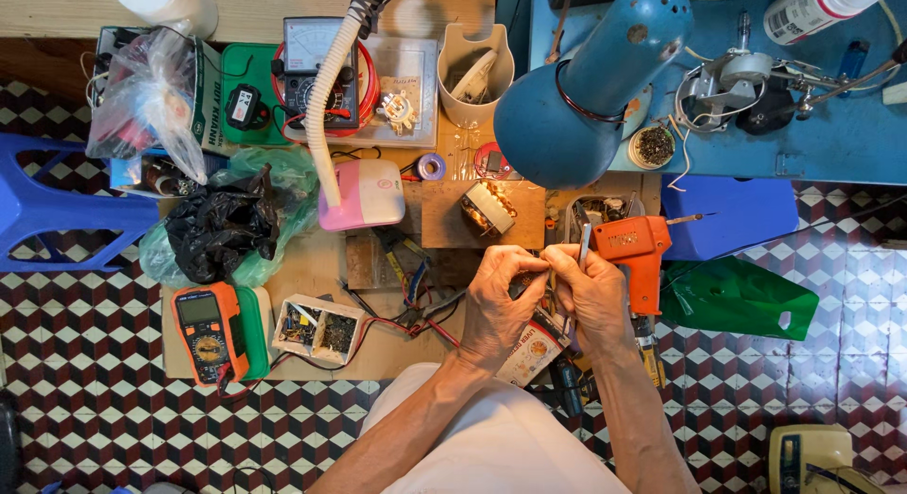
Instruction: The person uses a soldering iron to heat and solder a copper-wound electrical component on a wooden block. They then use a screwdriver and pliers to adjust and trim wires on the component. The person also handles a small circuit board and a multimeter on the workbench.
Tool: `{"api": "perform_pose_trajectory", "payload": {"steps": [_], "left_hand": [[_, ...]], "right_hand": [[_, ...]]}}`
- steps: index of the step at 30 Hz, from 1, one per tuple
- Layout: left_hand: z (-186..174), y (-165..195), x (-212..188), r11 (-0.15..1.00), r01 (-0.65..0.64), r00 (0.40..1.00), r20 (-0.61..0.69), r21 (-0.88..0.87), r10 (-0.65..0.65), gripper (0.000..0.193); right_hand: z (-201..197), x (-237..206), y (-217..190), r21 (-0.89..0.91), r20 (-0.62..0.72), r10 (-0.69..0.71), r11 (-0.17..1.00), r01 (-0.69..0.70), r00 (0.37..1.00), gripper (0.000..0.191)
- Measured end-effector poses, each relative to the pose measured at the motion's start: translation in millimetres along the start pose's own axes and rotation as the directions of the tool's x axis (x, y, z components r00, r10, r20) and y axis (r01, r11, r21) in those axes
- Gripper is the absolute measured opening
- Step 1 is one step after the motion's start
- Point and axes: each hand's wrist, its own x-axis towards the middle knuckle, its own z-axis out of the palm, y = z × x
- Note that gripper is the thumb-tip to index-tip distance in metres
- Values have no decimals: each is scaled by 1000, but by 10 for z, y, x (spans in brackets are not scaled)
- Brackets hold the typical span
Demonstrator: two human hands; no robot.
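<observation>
The fingers of the left hand and right hand meet, pinching 1 small part between their tips; a thin metal tool stands upright from the right fingers

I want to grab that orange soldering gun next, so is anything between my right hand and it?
Nothing visible stands between them. The right hand is right beside the orange soldering gun, which lies just to its right on the bench. The hand holds a thin metal tool, and its fingertips meet the left hand.

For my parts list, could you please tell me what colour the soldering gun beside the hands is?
The soldering gun is orange, seen best in the head view, just beyond the right hand.
</observation>
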Motion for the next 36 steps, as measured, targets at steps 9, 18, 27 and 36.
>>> {"api": "perform_pose_trajectory", "payload": {"steps": [9,18,27,36], "left_hand": [[-2,-230,-75,610,465,882,274,-642,-384,40],[47,-458,-123,473,619,781,430,-627,-452,42],[27,-457,-166,622,585,811,403,-521,-425,45],[13,-490,-214,474,566,820,400,-675,-410,39]], "right_hand": [[-66,-10,89,58,60,-68,996,64,996,17],[-68,-28,170,-44,7,-126,991,126,992,16],[-60,30,273,-119,-48,-196,975,189,979,15],[18,-17,237,-127,-41,-212,970,205,976,16]]}}
